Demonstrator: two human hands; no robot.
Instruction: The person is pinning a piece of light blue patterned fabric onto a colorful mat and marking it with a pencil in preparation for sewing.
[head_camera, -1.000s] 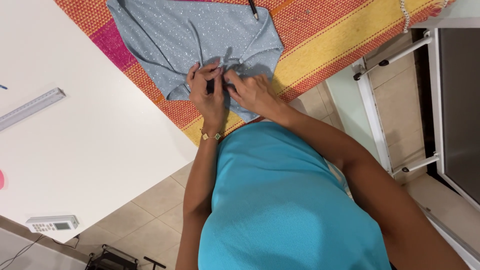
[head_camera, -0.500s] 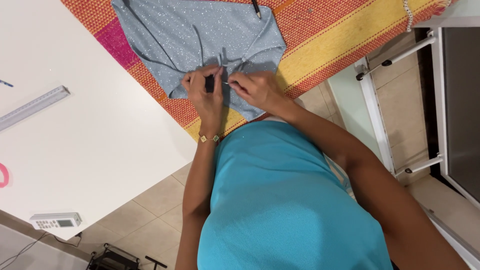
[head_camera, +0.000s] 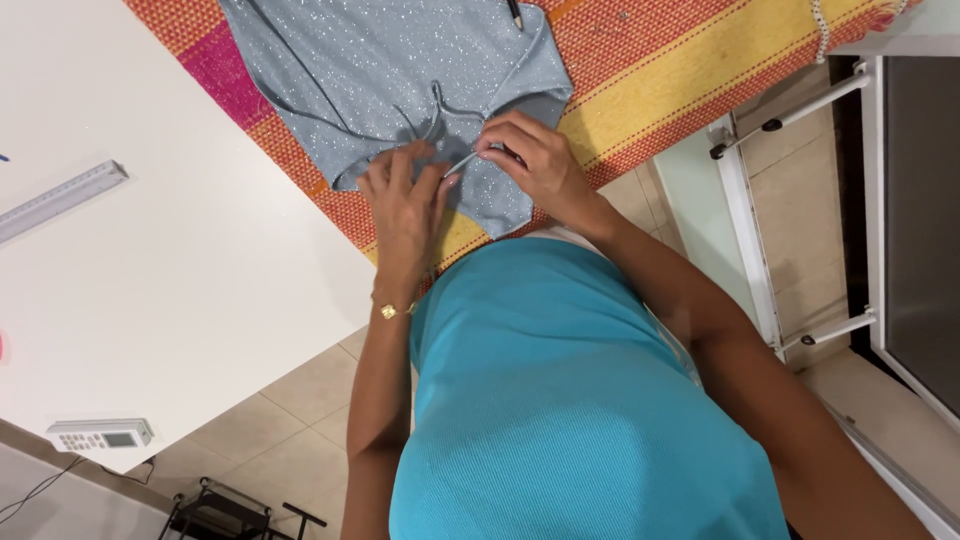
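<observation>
— Lying flat on the striped mat (head_camera: 680, 70), the blue top (head_camera: 400, 70) was spread out, most likely so it could be worked on without sliding. Where was it held?

— Its near edge was held, just in front of the person's body. The cloth was pressed down by the left hand (head_camera: 405, 205), with the fingers (head_camera: 395, 170) laid close together on it. It may have been kept still that way.

— And the other hand?

— A thin blue string (head_camera: 462, 160) of the top was pinched by the right hand (head_camera: 535, 160), between thumb and fingertips (head_camera: 490, 148). The string was pulled tight between the two hands. Whether a needle was held too could not be told.

— Why was the mat put under the top?

— Perhaps the white table (head_camera: 200, 280) was meant to be kept safe, or the cloth kept from slipping. That is only a guess.

— Was anything else seen?

— A dark pen (head_camera: 515, 14) was left on the top's far edge. A clear ruler (head_camera: 60, 198) was laid on the table, well apart from the hands, and a white remote (head_camera: 100, 436) was set at the table's near corner. A gold watch (head_camera: 388, 311) was worn on the left wrist.

— Were any boxes or bowls seen?

— None were seen, so nothing was held inside anything. A white rack (head_camera: 780, 200) was stood at the right, but what it was for could not be told.
</observation>
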